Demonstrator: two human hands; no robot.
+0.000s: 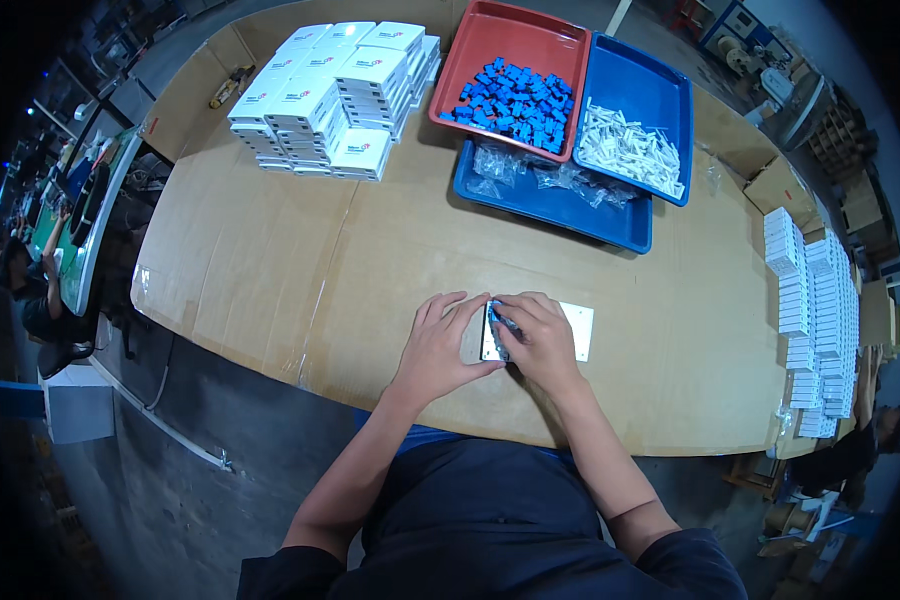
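Note:
A small open white box (489,347) lies on the table in front of me, with a flat white panel (579,331) showing to its right. My left hand (438,347) braces the box's left side, its thumb at the near edge and its fingers at the far edge. Curled over the box, my right hand (538,340) has its fingertips on a small blue and dark item in what looks like clear plastic (506,322). The fingers hide most of that item, so its exact kind cannot be made out.
Stacked white boxes (305,90) stand at the far left. A red tray (465,45) of blue pieces and a blue tray (635,60) of white pieces rest over a lower blue tray (560,222) with clear bags. More white boxes (810,310) line the right edge. People sit beyond both sides.

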